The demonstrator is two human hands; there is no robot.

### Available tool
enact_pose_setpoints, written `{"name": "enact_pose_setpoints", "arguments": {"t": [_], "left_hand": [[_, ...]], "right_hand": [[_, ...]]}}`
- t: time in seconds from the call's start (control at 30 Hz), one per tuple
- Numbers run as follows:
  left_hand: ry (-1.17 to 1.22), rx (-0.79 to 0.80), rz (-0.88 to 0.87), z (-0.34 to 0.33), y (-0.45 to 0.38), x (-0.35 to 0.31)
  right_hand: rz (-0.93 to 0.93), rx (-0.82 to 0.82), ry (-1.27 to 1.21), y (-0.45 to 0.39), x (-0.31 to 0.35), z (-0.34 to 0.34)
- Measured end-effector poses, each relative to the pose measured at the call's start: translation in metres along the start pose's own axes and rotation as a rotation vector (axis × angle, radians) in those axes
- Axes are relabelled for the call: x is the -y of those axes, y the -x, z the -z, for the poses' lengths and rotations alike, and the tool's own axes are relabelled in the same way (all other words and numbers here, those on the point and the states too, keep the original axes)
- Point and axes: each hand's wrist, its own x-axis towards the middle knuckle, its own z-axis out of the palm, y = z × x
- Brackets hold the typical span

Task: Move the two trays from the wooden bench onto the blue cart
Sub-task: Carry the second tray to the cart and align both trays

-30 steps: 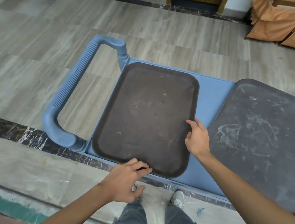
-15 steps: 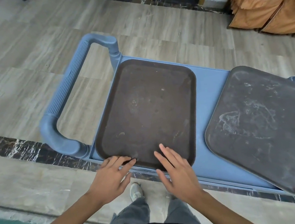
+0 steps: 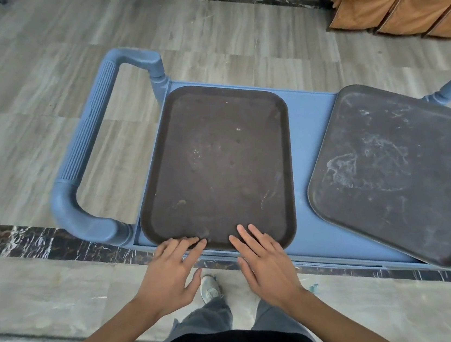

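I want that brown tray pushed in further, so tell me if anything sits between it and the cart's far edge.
Nothing visible does. The brown tray lies flat on the blue cart, its far rim already near the far edge. The grey tray sits apart to its right. Both hands, left hand and right hand, rest open at its near rim.

Soft even daylight, sharp, wide-angle edge bending

Two dark, scuffed rectangular trays lie flat on the blue cart (image 3: 312, 143), apart from each other with bare blue deck between them. The brown tray (image 3: 218, 166) sits square at the handle end, while the grey tray (image 3: 389, 173), streaked with pale smears, lies skewed with one corner overhanging the cart's near edge.
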Motion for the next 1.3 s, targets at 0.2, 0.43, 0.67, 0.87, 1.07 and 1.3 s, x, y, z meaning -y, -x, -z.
{"name": "enact_pose_setpoints", "arguments": {"t": [0.2, 0.43, 0.67, 0.87, 1.07, 1.3], "left_hand": [[0.004, 0.033, 0.081, 0.015, -0.025, -0.018], [0.012, 0.071, -0.026, 0.023, -0.099, -0.067], [0.007, 0.079, -0.174, 0.012, -0.189, -0.14], [0.033, 0.117, -0.11, -0.009, -0.256, -0.189], [0.001, 0.196, 0.023, -0.036, -0.281, -0.218], [-0.058, 0.18, 0.127, -0.042, -0.295, -0.235]], "right_hand": [[-0.015, -0.049, -0.085, 0.002, -0.012, 0.008], [-0.139, -0.214, -0.071, 0.02, -0.07, 0.036], [-0.383, -0.32, -0.063, 0.064, -0.168, 0.064], [-0.643, -0.381, -0.007, 0.105, -0.264, 0.099], [-0.85, -0.399, -0.029, 0.115, -0.346, 0.118], [-0.796, -0.357, -0.135, 0.102, -0.381, 0.117]]}}
